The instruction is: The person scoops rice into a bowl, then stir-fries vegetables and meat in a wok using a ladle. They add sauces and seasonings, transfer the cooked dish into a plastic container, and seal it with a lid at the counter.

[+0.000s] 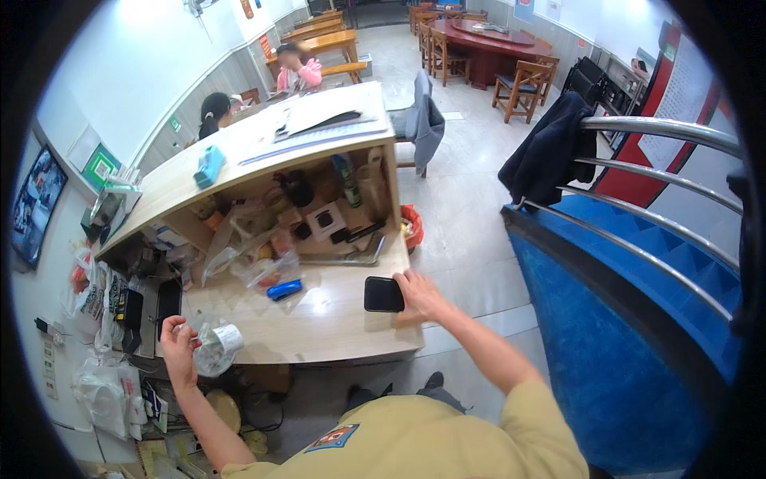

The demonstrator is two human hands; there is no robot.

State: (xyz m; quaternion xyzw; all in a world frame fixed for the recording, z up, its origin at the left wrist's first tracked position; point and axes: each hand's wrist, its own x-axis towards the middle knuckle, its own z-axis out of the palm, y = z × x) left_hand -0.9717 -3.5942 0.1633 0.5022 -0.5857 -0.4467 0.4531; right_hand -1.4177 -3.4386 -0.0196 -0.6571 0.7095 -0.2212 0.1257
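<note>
My right hand (419, 297) grips the right end of a dark smartphone (383, 294) over the right part of the wooden counter desk (335, 335). On the left, my left hand (179, 347) is raised with its fingers curled beside a clear plastic bag (209, 353); a white labelled roll or tub (228, 337) is at that bag. Whether the fingers pinch the bag's edge is hard to tell. A blue object (284, 290), perhaps a stapler, lies on the desktop between my hands, just below crumpled clear plastic bags (263, 263).
The raised shelf (251, 158) behind the desktop holds papers, a teal tape dispenser (209, 166) and clutter inside. White plastic bags (108, 395) hang at left. A red-lined bin (412, 226) stands right of the desk. Metal railings (658, 129) are at right. Two people sit beyond the shelf.
</note>
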